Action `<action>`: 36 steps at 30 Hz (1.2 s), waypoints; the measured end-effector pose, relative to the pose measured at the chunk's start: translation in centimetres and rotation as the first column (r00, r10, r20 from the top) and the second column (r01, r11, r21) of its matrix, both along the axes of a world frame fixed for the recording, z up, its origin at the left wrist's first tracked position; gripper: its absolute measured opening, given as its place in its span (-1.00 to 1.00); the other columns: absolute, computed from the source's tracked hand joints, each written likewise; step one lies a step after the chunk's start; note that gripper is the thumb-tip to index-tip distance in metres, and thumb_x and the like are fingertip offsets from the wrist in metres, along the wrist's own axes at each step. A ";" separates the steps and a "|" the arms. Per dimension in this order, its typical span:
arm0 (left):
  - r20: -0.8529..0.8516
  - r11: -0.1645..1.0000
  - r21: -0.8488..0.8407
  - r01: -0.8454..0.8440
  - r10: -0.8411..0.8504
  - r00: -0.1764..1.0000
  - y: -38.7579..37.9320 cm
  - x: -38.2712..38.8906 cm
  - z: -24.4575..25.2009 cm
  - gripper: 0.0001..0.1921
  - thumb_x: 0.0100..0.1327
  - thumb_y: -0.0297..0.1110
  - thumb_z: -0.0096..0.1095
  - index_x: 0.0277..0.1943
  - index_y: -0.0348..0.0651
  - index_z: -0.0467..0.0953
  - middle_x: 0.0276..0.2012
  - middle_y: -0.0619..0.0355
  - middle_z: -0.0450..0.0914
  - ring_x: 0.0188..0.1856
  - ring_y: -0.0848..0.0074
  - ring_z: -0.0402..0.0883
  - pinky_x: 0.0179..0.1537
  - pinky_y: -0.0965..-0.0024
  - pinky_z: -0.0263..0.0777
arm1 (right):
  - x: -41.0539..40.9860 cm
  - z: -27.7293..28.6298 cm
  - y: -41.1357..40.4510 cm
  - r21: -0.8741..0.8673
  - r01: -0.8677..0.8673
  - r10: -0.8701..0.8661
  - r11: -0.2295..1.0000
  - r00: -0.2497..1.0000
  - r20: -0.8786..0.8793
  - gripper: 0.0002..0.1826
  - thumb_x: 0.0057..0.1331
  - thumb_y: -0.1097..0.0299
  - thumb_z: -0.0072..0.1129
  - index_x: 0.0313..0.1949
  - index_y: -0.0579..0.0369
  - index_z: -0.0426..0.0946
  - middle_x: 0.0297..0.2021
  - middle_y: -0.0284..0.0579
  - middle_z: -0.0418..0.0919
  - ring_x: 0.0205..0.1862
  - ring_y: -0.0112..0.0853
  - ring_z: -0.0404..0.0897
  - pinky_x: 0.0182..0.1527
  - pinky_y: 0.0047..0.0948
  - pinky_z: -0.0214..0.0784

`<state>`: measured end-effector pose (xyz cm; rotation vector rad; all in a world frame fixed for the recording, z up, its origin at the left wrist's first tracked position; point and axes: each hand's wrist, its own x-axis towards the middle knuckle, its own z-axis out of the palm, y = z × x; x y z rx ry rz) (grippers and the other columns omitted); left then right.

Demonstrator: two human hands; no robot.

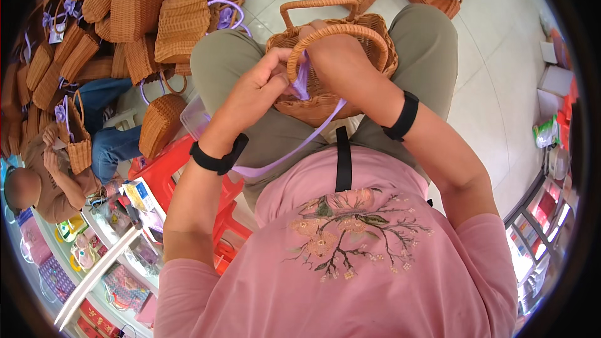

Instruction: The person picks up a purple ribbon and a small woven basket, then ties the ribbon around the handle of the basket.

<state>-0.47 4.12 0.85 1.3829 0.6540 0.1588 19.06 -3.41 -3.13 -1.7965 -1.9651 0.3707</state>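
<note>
A woven wicker basket [328, 103] with two wrapped handles rests between the person's knees. My left hand [265, 84] pinches a lilac ribbon [304, 77] at the base of the nearer handle [347, 30]. From there, a loose length of the ribbon loops down across the lap. My right hand [319, 33] reaches over the basket's opening, its wrist passing by the nearer handle; its fingers are mostly hidden behind the wrist and handle, so what they hold does not show.
Many wicker baskets [183, 23] are heaped at the upper left, some with lilac-wrapped handles and flowers. More lie beyond the knees. A red plastic stool [166, 159] stands at the left, near a seated co-worker [65, 169] handling a basket. Shelves with bags [127, 286] line the lower left.
</note>
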 end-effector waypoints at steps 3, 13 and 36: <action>-0.104 0.992 0.048 0.117 -0.111 0.988 1.0 0.0 0.9 -0.62 0.52 -0.56 -0.05 0.33 -0.17 0.43 -0.14 0.22 0.63 -0.08 0.59 0.66 0.05 0.43 0.57 | -0.1 0.6 0.8 0.248 0.097 -0.086 0.964 0.995 -0.056 -0.78 0.20 0.52 0.22 -0.16 0.15 0.46 -0.22 0.05 0.53 -0.17 -0.01 0.62 -0.21 -0.10 0.50; -0.154 0.656 0.686 0.314 -0.291 0.944 3.8 1.6 0.6 -0.81 0.35 -0.57 0.22 0.00 -0.21 0.59 -0.16 0.08 0.62 -0.13 0.22 0.66 -0.09 0.24 0.52 | 0.1 0.3 1.4 0.205 0.146 -0.107 0.968 0.975 -0.193 -0.81 0.30 0.52 0.17 -0.10 0.11 0.46 -0.20 0.06 0.51 -0.21 0.07 0.62 -0.21 -0.04 0.50; -0.482 -0.227 0.862 0.453 -0.089 0.872 10.1 -0.4 6.6 -0.86 0.27 -0.48 0.26 -0.15 -0.25 0.47 -0.19 0.01 0.48 -0.08 0.12 0.56 -0.04 0.13 0.46 | -1.1 8.5 -3.8 0.145 0.020 0.061 0.989 0.846 -0.530 -0.79 0.35 0.59 0.14 -0.03 0.23 0.53 -0.24 -0.01 0.57 -0.12 -0.05 0.61 -0.03 -0.15 0.45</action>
